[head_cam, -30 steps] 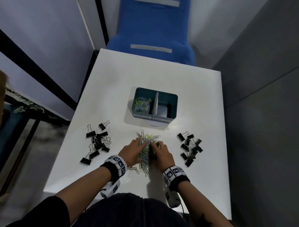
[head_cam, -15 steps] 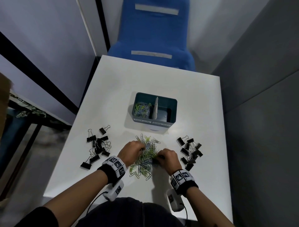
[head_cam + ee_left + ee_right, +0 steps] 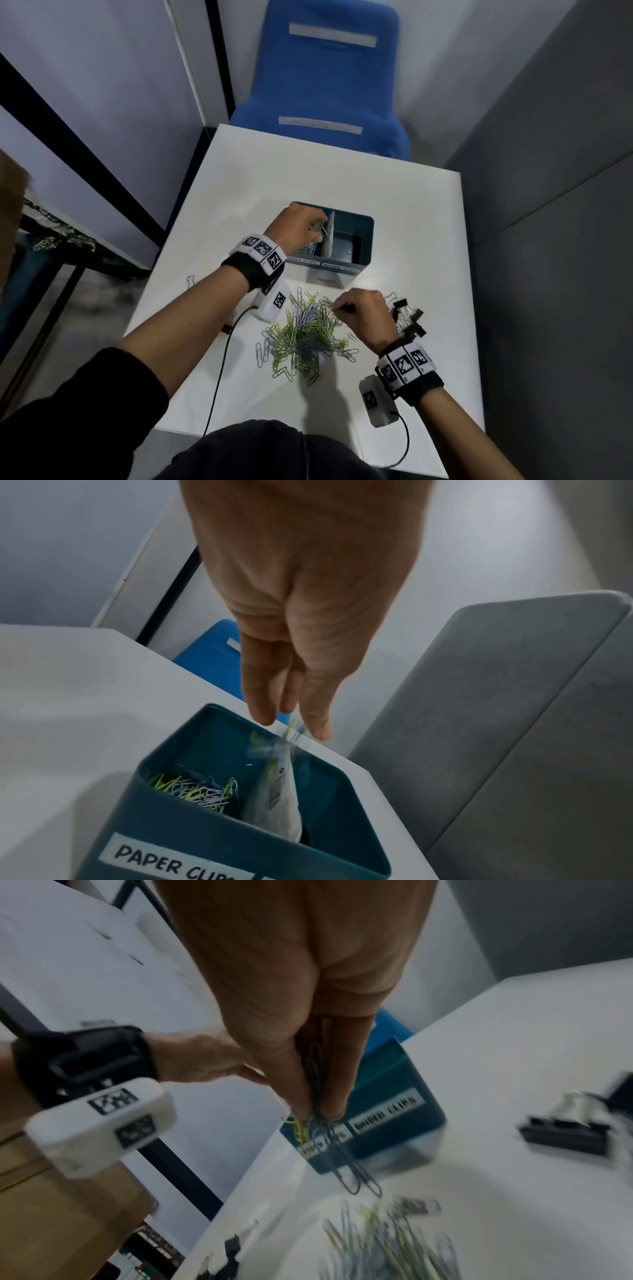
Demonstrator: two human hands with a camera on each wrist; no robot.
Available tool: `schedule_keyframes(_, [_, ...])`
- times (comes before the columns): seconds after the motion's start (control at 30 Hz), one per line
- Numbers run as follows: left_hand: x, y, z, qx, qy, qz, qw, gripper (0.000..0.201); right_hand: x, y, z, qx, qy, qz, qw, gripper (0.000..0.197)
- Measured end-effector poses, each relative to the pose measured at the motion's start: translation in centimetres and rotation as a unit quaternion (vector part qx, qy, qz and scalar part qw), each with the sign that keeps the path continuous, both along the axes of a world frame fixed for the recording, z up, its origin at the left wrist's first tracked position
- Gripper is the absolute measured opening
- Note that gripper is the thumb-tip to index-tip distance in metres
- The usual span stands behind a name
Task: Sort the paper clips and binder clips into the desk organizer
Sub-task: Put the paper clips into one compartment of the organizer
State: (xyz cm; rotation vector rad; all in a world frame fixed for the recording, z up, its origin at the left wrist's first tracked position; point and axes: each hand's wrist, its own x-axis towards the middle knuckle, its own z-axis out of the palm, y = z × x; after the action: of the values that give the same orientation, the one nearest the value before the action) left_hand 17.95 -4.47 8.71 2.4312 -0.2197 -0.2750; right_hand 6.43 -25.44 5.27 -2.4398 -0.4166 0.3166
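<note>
The teal desk organizer (image 3: 356, 255) stands mid-table, split by a white divider (image 3: 284, 804). Its left compartment, labelled PAPER CLIPS, holds several paper clips (image 3: 198, 791). My left hand (image 3: 298, 228) hangs over that compartment with straight fingers (image 3: 260, 710), and blurred clips (image 3: 289, 733) fall from them. A loose pile of green and silver paper clips (image 3: 305, 334) lies in front of the organizer. Just above the pile my right hand (image 3: 337, 306) pinches a few paper clips (image 3: 346, 1167) between thumb and fingers. Black binder clips (image 3: 409, 317) lie right of that hand.
A single binder clip (image 3: 190, 281) shows left of my left forearm; the rest of the left group is hidden by the arm. A blue chair (image 3: 325, 89) stands beyond the table's far edge. Grey partition walls close in on the right.
My left hand left the pile and moved forward over the organizer's left compartment, where it lets clips drop. My right hand rose a little from the pile with clips pinched.
</note>
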Motion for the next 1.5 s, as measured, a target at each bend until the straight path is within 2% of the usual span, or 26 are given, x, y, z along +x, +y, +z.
schedule_keyframes(0.07, [0.2,0.6,-0.7,0.044,0.0,-0.009,0.999,0.039,1.7,0.7,1.7,0.001,-0.028,0.008,1.0,0.013])
schedule_keyframes(0.2, [-2.5,1.6,-2.6,0.077,-0.015,0.032,0.996,0.032,6.1,2.9,4.2,0.014,-0.056,-0.006,0.998,0.01])
schedule_keyframes(0.33, [-7.3,2.6,-6.2,0.094,0.062,0.018,0.993,0.029,10.2,5.6,4.8,0.021,-0.084,-0.046,0.995,0.011])
schedule_keyframes(0.47, [-12.2,3.8,-9.4,0.16,0.132,-0.025,0.978,0.032,11.4,6.5,3.3,-0.026,-0.072,-0.049,0.996,0.007])
schedule_keyframes(0.57, [-15.4,5.3,-11.5,0.209,0.169,-0.064,0.961,0.03,9.7,5.8,1.4,-0.042,-0.05,-0.029,0.997,0.013])
schedule_keyframes(0.7, [-18.3,6.4,-13.4,0.212,0.215,-0.084,0.95,0.053,5.3,3.5,-2.3,-0.113,0.02,0.021,0.993,0.023])
schedule_keyframes(0.8, [-19.1,6.2,-14.3,0.189,0.235,-0.092,0.949,0.075,2.3,1.2,-5.5,-0.203,0.109,0.038,0.972,0.044])
schedule_keyframes(0.9, [-18.9,5.3,-14.6,0.172,0.225,-0.092,0.955,0.073,0.0,-0.2,-7.9,-0.25,0.182,0.056,0.949,0.062])
schedule_keyframes(1.07, [-17.4,2.3,-14.1,0.141,0.181,-0.095,0.969,0.05,-2.6,1.1,-9.6,-0.217,0.165,0.04,0.961,0.069])
schedule_keyframes(1.27, [-16.8,1.1,-13.2,0.169,0.118,-0.089,0.974,0.06,-3.2,1.9,-9.5,-0.185,0.161,0.017,0.969,0.077])
schedule_keyframes(1.33, [-16.8,1.1,-13.0,0.168,0.119,-0.072,0.976,0.07,-3.2,1.7,-9.4,-0.188,0.163,0.014,0.968,0.087])
schedule_keyframes(1.43, [-16.9,0.8,-13.4,0.182,0.143,-0.09,0.969,0.107,-3.6,2.2,-9.4,-0.203,0.164,0.048,0.964,0.104])
schedule_keyframes(1.5, [-16.9,0.3,-13.5,0.196,0.148,-0.116,0.962,0.111,-3.9,2.9,-9.5,-0.217,0.146,0.069,0.963,0.103])
